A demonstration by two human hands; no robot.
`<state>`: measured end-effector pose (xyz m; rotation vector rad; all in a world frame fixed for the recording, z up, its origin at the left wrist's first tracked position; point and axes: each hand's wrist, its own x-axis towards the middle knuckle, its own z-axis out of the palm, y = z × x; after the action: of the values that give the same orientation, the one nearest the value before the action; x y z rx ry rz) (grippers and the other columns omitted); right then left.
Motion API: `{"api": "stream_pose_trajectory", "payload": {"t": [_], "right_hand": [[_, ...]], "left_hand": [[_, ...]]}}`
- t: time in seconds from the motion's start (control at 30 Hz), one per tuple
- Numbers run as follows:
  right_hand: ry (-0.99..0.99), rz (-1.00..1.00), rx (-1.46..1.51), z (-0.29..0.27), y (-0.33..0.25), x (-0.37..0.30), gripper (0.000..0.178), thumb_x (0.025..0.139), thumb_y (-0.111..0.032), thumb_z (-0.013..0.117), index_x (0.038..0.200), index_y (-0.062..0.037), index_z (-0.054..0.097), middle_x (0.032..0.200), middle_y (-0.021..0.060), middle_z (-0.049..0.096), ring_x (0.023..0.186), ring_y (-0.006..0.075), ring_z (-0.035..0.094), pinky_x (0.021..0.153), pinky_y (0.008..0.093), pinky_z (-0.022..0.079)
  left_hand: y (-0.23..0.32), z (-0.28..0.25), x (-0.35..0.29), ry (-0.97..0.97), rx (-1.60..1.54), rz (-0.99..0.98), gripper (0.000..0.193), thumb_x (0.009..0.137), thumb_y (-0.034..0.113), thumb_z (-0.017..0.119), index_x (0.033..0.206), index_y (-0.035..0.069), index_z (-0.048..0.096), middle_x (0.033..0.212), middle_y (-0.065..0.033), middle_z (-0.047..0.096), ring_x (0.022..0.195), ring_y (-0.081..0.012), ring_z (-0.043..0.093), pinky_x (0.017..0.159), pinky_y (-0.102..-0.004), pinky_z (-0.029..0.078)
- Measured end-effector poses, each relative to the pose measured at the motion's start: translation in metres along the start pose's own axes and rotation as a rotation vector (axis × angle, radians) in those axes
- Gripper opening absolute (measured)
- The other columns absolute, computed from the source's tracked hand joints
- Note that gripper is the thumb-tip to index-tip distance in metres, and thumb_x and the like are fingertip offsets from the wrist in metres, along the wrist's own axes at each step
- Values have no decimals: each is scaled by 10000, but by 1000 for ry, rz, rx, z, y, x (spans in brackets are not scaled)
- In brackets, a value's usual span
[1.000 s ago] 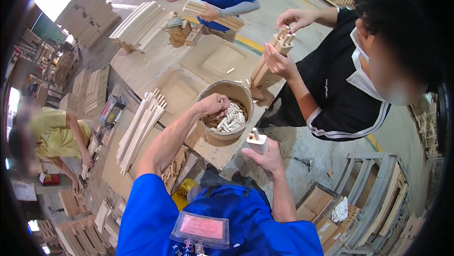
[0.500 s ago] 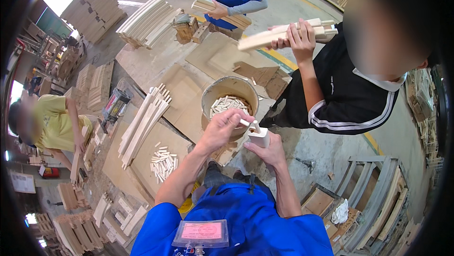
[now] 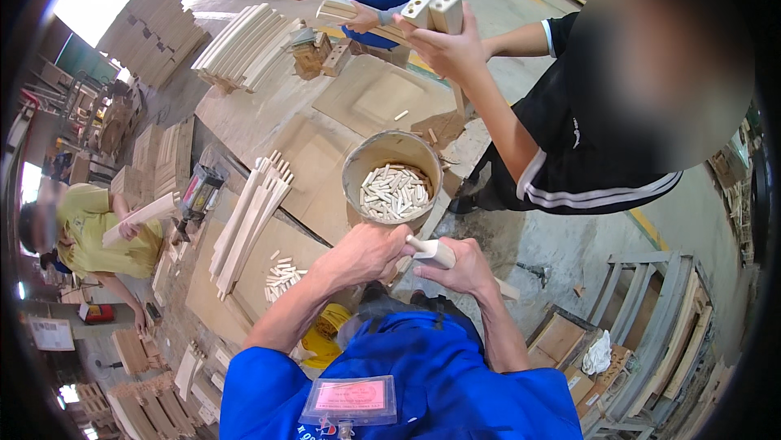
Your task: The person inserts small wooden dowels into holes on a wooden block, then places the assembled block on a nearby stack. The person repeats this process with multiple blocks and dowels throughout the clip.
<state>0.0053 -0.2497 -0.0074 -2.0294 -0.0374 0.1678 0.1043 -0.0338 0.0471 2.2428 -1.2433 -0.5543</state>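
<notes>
In front of my body, my right hand [image 3: 467,269] is wrapped round a pale wooden rail [image 3: 438,254], its end turned toward my left hand. A short wooden dowel [image 3: 417,245] is at that end, where the fingers of my left hand [image 3: 376,248] close in a pinch. Whether the dowel's tip sits in a hole is hard to make out. Just beyond my hands stands a round bucket [image 3: 351,184] holding many loose dowels [image 3: 395,193].
Left of the bucket, wooden rails with dowelled ends [image 3: 252,227] and a dowel pile [image 3: 285,279] lie on the table [image 3: 313,147]. A co-worker in black [image 3: 561,147] raises two drilled rails [image 3: 433,13] at right. Others work across the table and at far left.
My hands have come lower and nearer to me, and the rail has tilted toward my left hand. The co-worker in black has turned the rails so their drilled ends face me.
</notes>
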Motion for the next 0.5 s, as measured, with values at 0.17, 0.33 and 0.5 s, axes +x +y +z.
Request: {"api": "stream_pose_trajectory", "payload": {"t": [0.17,0.33,0.5], "right_hand": [[-8,-37,-77,7,-2,-12,403,709,-380,872,902,-61,720,775,174,717,759,379,710,683,453,558],[96,-43,-80,18,0,-15,363,712,-338,885,887,-67,719,780,162,717,736,349,719,669,425,566],[396,-258,46,6,1,-15,322,711,-217,918,882,-33,717,787,83,720,658,196,707,617,325,561]], "left_hand": [[-10,20,-15,-15,-216,-12,239,969,228,614,969,15,505,610,-208,564,583,-453,579,539,-531,434],[-15,24,-13,-6,-326,-64,284,943,290,677,983,30,569,661,-193,616,626,-423,631,552,-499,456],[-43,-24,55,-158,-790,96,336,850,281,786,1052,39,668,862,-109,714,740,-256,674,666,-397,517]]}}
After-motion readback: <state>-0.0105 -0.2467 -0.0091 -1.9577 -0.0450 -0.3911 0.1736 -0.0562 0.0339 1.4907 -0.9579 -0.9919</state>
